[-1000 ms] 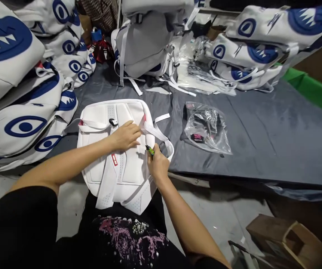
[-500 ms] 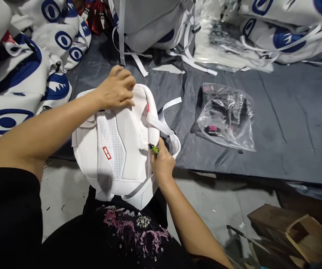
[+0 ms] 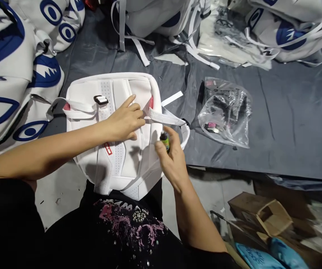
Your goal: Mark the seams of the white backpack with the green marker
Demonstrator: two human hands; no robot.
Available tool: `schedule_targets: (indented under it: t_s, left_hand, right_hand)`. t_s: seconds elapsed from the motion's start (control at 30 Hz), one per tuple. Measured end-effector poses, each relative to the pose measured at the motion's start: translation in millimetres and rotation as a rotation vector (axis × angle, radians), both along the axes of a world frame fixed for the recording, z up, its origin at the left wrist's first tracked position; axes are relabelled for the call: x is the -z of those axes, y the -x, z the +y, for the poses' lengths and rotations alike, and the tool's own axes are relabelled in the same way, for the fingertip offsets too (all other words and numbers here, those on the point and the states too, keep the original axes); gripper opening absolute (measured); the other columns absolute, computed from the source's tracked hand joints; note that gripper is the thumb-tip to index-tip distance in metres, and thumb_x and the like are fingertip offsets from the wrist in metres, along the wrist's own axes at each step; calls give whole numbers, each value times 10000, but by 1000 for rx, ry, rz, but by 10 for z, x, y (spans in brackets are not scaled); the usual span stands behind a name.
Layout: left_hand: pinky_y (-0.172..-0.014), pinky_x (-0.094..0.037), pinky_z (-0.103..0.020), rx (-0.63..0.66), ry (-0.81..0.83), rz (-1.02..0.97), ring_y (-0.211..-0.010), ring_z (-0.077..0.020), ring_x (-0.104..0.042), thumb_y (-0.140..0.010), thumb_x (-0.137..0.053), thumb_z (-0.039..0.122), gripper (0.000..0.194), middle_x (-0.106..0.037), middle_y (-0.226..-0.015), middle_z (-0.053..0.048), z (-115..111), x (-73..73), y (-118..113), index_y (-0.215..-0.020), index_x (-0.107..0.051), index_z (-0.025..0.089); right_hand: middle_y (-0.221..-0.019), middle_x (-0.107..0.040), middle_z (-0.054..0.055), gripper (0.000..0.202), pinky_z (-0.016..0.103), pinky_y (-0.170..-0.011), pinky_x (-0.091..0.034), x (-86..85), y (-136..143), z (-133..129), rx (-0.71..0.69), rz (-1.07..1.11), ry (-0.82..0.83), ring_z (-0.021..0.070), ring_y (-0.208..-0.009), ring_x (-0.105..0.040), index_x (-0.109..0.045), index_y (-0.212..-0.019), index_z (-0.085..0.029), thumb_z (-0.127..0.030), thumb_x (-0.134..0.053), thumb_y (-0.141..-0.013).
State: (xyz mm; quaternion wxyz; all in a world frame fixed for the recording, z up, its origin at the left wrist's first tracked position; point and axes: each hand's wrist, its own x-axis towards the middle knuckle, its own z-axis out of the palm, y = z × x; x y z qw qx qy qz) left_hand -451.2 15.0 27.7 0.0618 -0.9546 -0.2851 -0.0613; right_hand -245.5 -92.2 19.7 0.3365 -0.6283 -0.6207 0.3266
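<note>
A white backpack [image 3: 132,157] lies with its strap side up, partly over the table's front edge. A black buckle [image 3: 101,99] and a small red-framed label [image 3: 107,148] show on its straps. My left hand [image 3: 127,118] rests flat on the back panel, fingers spread, holding nothing. Just off the bag's right side, my right hand [image 3: 173,158] grips a small green-and-yellow item with a black top [image 3: 164,140]; its exact kind cannot be made out. Beside that hand a white strap [image 3: 168,118] loops out to the right.
White backpacks with blue eye prints [image 3: 3,108] are piled at the left. Another bag [image 3: 149,18] stands at the back. A clear plastic bag [image 3: 225,112] with dark contents lies on the dark table cover [image 3: 295,123]. An open cardboard box [image 3: 258,213] sits low at right.
The backpack now lies flatter, its upper part spread out. My left hand has moved from the top edge down to the middle. My right hand has shifted right, away from the bag's side.
</note>
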Motion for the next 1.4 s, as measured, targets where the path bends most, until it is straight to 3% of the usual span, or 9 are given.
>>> schedule_targets:
  t_s: [0.17, 0.33, 0.47, 0.57, 0.67, 0.83, 1.03, 1.2, 1.4]
  left_hand:
    - [-1202, -250, -679, 21, 83, -185, -1283, -292, -467, -824, -728, 303, 163, -653, -1096, -49, -85, 193, 87, -937, -664, 206]
    - [-1256, -162, -662, 49, 75, -201, -1405, -288, -416, -925, -566, 235, 106, -620, -1250, -39, -146, 302, 147, -903, -664, 202]
    - [-1246, -173, -674, 15, 112, -181, -1483, -305, -338, -963, -507, 269, 180, -598, -1354, -35, -178, 286, 145, -928, -668, 197]
    - [-1254, -170, -651, 3, 153, -211, -1487, -290, -340, -969, -486, 252, 192, -610, -1366, -21, -200, 265, 139, -921, -665, 204]
    - [-1272, -155, -598, 6, 152, -247, -1467, -258, -374, -983, -451, 259, 225, -621, -1364, -6, -217, 281, 138, -884, -648, 213]
    - [-1273, -195, -543, -26, 123, -243, -1451, -226, -402, -993, -427, 214, 236, -622, -1358, -6, -245, 358, 138, -891, -639, 221]
    - [-1286, -190, -498, -19, 89, -311, -1457, -198, -408, -1012, -389, 206, 249, -619, -1315, -3, -251, 489, 147, -918, -619, 203]
    - [-1284, -181, -491, -2, 95, -372, -1486, -176, -366, -1014, -332, 157, 288, -590, -1337, 15, -237, 572, 155, -922, -603, 185]
    - [-1278, -199, -524, -18, 159, -353, -1507, -190, -334, -996, -350, 123, 254, -551, -1412, 43, -249, 528, 152, -941, -589, 191]
  right_hand:
    - [-716, -599, -53, 572, 296, -522, -488, -85, -10, -80, -139, 258, 124, 131, -512, -543, -315, -1562, -327, -399, -469, -1016]
    - [-906, -733, 9, 287, 338, -604, -593, -96, -28, -100, -178, 671, 168, 135, -584, -680, -663, -1190, -263, -408, -581, -956]
    - [-1008, -780, 86, 488, 527, -838, -610, -139, -133, -73, -190, 789, 304, 252, -814, -765, -631, -1248, -211, -539, -615, -886]
    - [-1008, -780, 92, 600, 536, -874, -600, -116, -147, -34, -213, 820, 319, 275, -882, -764, -588, -1267, -211, -597, -677, -817]
    - [-840, -764, 20, 443, 373, -679, -620, -30, -36, 20, -127, 729, 240, 199, -691, -745, -580, -1166, -230, -479, -736, -834]
    - [-622, -647, -57, 271, 217, -381, -409, 182, 211, 97, 114, 400, -133, 79, -396, -525, -610, -1018, -204, -458, -652, -931]
    - [-866, -709, 27, 266, 250, -490, -501, 422, 325, 149, 172, 113, -299, 107, -572, -640, -622, -987, -201, -464, -595, -955]
    - [-791, -684, 3, 240, 275, -511, -526, 511, 316, 175, 135, -62, -355, 105, -529, -600, -612, -990, -212, -447, -605, -943]
    - [-811, -674, -5, 192, 260, -524, -544, 544, 309, 145, 119, -45, -346, 106, -563, -644, -585, -1045, -229, -405, -567, -969]
